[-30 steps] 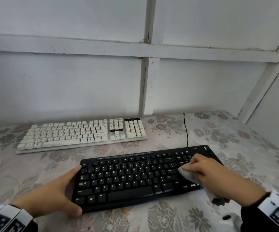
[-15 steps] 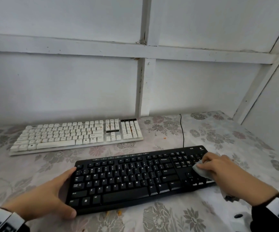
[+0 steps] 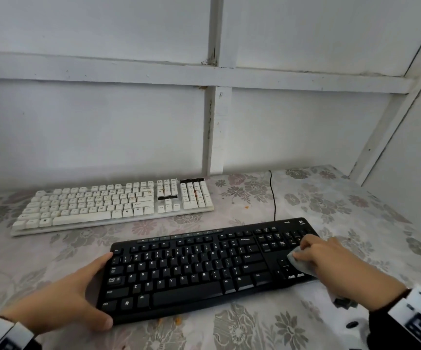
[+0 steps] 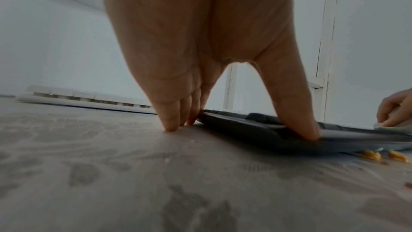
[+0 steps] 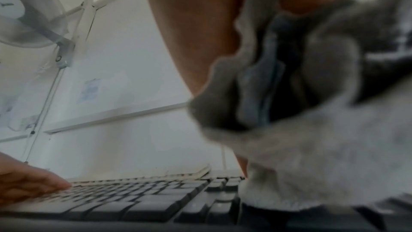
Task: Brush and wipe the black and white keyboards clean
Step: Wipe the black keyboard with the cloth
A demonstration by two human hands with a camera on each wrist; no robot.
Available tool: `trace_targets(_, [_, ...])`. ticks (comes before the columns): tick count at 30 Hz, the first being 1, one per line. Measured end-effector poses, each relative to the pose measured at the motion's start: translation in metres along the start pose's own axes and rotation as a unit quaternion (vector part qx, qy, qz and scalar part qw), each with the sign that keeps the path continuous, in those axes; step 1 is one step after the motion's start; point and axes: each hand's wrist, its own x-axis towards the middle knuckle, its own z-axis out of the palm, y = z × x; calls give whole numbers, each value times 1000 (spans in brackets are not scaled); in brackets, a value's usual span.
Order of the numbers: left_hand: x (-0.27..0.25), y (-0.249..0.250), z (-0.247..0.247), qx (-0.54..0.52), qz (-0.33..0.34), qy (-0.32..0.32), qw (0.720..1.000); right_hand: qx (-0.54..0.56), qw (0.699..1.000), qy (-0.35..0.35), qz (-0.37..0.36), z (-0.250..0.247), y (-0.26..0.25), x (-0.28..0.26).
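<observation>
The black keyboard (image 3: 204, 269) lies in front of me on the floral tablecloth. My left hand (image 3: 85, 291) braces its left end, straight fingers (image 4: 171, 121) along the side and the thumb (image 4: 305, 130) pressing the front corner. My right hand (image 3: 335, 261) grips a crumpled grey cloth (image 3: 296, 261) and presses it on the keys at the keyboard's right end, by the arrow keys. The cloth (image 5: 312, 130) fills much of the right wrist view. The white keyboard (image 3: 113, 205), with orange stains on its right keys, lies behind, near the wall.
A black cable (image 3: 273, 198) runs from the black keyboard back to the wall. Orange crumbs (image 3: 177, 322) lie on the cloth at the keyboard's front edge, also crumbs (image 4: 372, 155) in the left wrist view. White walls close off the back and right. A fan (image 5: 22, 10) hangs high.
My right hand slid the cloth rightward along the black keyboard, from beside the Enter key to its right end. The left hand has kept its hold on the left end.
</observation>
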Motion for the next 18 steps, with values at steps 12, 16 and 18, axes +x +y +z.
trace_targets(12, [3,-4,1,-9,16,1,1000,68,996,15,-60,13,1,6])
trace_targets(16, [2,-4,0,8,15,4,1000,51,997,33,-50,11,21,5])
trace_targets(18, [2,-3,0,18,12,8,1000,80,995,32,-47,7,29,4])
